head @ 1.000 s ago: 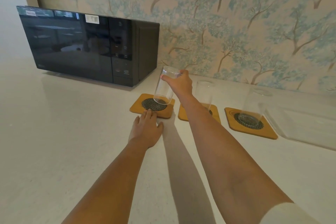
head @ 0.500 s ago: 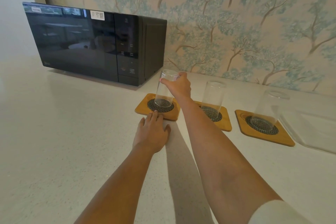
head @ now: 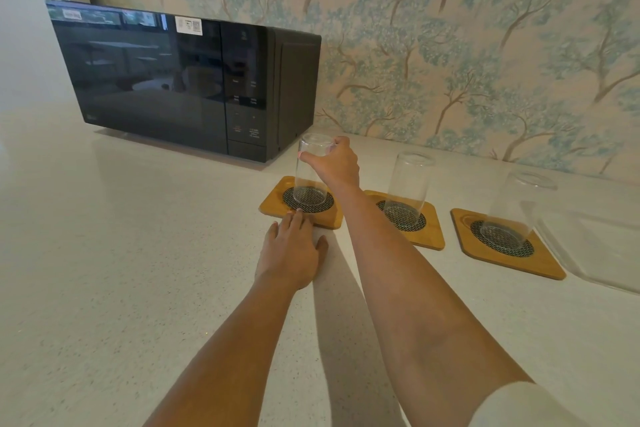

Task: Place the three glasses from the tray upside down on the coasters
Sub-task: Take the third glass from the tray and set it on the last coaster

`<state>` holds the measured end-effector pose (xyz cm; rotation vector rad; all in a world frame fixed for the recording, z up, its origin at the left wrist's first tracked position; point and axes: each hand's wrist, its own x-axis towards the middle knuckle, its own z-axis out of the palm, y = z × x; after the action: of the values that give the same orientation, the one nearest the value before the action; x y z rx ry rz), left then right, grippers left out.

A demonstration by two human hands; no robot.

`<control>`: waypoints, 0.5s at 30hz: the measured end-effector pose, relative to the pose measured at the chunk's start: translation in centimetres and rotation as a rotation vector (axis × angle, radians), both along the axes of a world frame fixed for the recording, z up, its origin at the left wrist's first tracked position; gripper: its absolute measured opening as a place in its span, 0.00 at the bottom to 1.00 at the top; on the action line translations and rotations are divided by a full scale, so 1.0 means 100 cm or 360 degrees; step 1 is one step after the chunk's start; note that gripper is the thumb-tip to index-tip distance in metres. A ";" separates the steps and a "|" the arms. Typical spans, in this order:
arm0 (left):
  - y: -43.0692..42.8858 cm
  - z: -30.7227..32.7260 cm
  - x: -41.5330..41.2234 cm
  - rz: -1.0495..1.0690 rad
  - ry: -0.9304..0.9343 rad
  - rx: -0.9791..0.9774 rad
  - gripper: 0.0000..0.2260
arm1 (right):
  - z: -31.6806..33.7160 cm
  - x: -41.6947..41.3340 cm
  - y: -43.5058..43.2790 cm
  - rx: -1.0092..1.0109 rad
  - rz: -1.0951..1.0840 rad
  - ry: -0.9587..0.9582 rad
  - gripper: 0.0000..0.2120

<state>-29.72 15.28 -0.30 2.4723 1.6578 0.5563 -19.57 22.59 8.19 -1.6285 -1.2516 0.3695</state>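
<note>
Three wooden coasters with dark mesh centres lie in a row on the counter. On the left coaster [head: 273, 202] a clear glass [head: 309, 177] stands upside down, and my right hand [head: 337, 163] grips its upturned base. My left hand [head: 291, 253] lies flat on the counter with its fingertips touching the left coaster's front edge. A second glass [head: 407, 189] stands upside down on the middle coaster [head: 433, 229]. The third glass [head: 516, 211] stands inverted on the right coaster [head: 540, 265].
A black microwave [head: 180, 80] stands at the back left against the patterned wall. A clear tray [head: 599, 246] lies at the right edge, beside the right coaster. Pale speckled counter runs to the front and left.
My right hand has lowered the tilted glass until it stands upright on the left coaster. My left hand has stayed by the coaster's front edge.
</note>
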 end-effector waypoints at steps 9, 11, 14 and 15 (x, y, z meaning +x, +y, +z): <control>-0.002 0.001 -0.002 -0.0009 0.0047 0.0015 0.25 | -0.001 -0.007 0.001 -0.0029 0.0056 -0.0061 0.36; -0.001 0.001 -0.001 0.0001 0.0043 0.0015 0.25 | -0.002 -0.008 0.002 -0.0029 0.0057 -0.0063 0.36; -0.002 0.001 -0.001 0.0004 0.0053 0.0018 0.25 | -0.003 -0.007 0.002 -0.0053 0.0079 -0.0089 0.38; -0.002 0.001 -0.001 0.0001 0.0054 0.0022 0.25 | -0.005 -0.006 0.003 -0.0066 0.0097 -0.0096 0.38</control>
<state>-29.84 15.09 -0.19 2.5050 1.6724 0.5305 -20.19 22.84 7.74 -1.6497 -1.3492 0.3886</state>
